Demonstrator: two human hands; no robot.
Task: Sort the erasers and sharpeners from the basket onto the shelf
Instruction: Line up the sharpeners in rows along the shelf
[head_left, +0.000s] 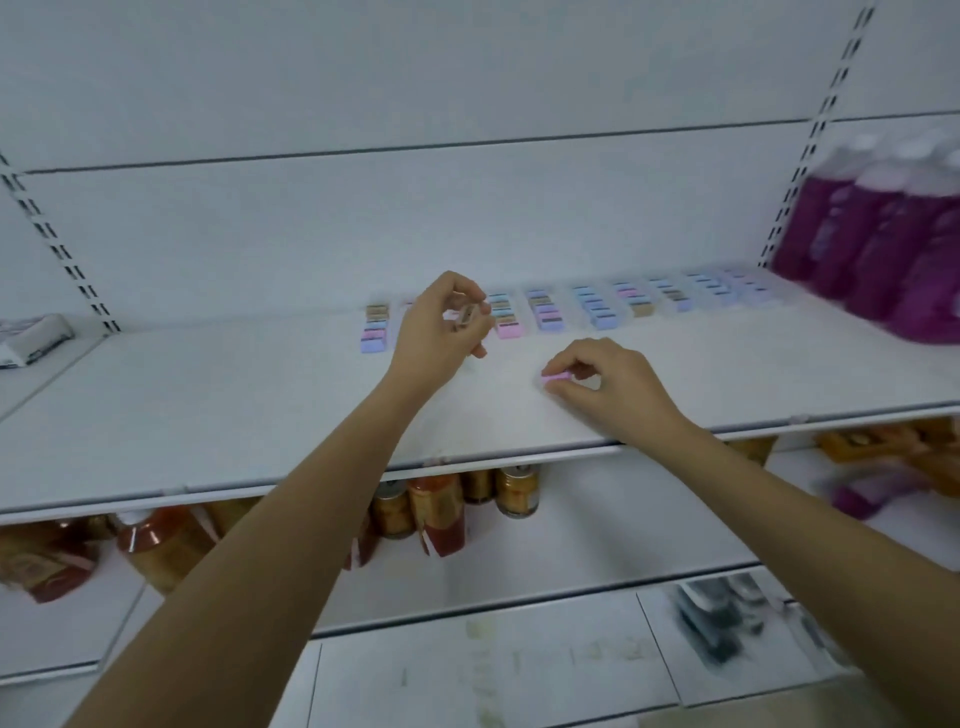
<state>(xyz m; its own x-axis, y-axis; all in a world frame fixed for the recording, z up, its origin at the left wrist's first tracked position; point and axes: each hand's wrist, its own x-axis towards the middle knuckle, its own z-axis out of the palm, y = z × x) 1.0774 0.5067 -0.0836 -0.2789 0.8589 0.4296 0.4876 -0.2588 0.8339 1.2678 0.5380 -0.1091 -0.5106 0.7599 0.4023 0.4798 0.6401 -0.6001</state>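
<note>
Both my hands reach over the white shelf (208, 415). My left hand (441, 327) is raised above the shelf and pinches a small tan sharpener (466, 317) between thumb and fingers. My right hand (608, 387) rests low on the shelf and pinches a pink eraser (555, 378) against the surface. Behind the hands, several short rows of pastel erasers and sharpeners (545, 312) in blue, pink, purple and tan run along the back of the shelf. The basket is out of view.
Purple bottles (883, 249) stand at the shelf's right end. A white packet (31, 338) lies at the far left. The shelf below carries sauce bottles (156, 545) and cans (514, 493). Slotted uprights (810, 156) flank the back panel.
</note>
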